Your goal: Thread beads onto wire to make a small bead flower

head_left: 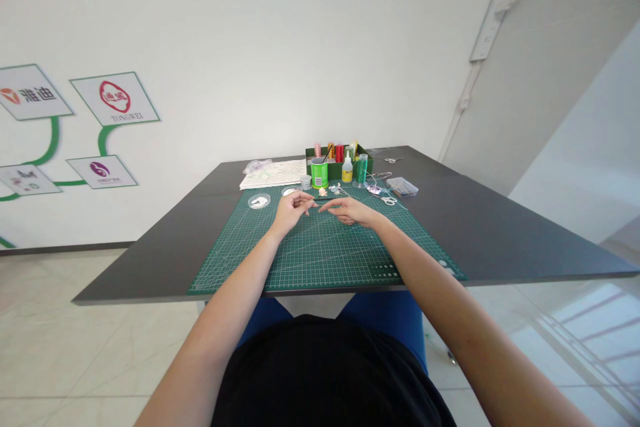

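- Between the two hands, above the far part of the cutting mat (pixel 320 260), is a thin dark piece (pixel 323 199): straight, slender and nearly level, too small for its material to be told.
- At its left end the left hand (pixel 294 207) brings thumb and fingers together; this grip looks pinched on it.
- The right hand (pixel 349 211) points a forefinger at the other end; whether that grip grasps anything cannot be told.
- Just beyond stand a green can (pixel 319 175) and a glue bottle (pixel 347 168), hemming in the far side before a dark green box (pixel 335 171).
- A round dish (pixel 259 201) sits near the mat's left edge; scissors (pixel 389 201) lie by its right edge.
- Toward the body, gridded mat runs from the hands to the table (pixel 500 240)'s near edge, with dark tabletop stretching out on both sides.
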A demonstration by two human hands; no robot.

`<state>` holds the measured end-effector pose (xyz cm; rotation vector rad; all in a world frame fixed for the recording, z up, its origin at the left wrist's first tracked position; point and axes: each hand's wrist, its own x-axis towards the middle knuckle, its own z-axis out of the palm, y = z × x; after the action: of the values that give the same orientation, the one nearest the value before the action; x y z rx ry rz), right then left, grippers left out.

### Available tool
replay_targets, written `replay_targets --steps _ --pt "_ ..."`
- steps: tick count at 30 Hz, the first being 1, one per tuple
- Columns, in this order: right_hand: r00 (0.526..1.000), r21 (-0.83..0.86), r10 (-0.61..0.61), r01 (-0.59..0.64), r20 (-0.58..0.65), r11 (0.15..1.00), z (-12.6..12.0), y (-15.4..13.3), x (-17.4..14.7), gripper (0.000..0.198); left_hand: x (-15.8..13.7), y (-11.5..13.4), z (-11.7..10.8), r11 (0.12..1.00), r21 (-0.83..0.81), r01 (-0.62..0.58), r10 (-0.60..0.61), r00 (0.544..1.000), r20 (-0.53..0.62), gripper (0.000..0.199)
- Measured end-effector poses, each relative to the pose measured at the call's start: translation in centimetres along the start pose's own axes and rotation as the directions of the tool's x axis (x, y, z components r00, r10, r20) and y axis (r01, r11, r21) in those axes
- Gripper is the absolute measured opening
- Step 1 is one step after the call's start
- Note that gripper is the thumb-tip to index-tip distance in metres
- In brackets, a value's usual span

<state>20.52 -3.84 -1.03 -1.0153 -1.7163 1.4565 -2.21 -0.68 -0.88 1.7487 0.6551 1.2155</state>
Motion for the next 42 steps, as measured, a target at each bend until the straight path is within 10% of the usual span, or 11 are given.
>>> replay_targets --steps 42 --pt "0.997 -0.088 0.037 -0.030 0.071 0.996 -0.34 -0.32 -0.53 0.038 0.07 -0.18 -0.21 0.998 0.054 -0.043 0.047 0.995 -0.089 0.033"
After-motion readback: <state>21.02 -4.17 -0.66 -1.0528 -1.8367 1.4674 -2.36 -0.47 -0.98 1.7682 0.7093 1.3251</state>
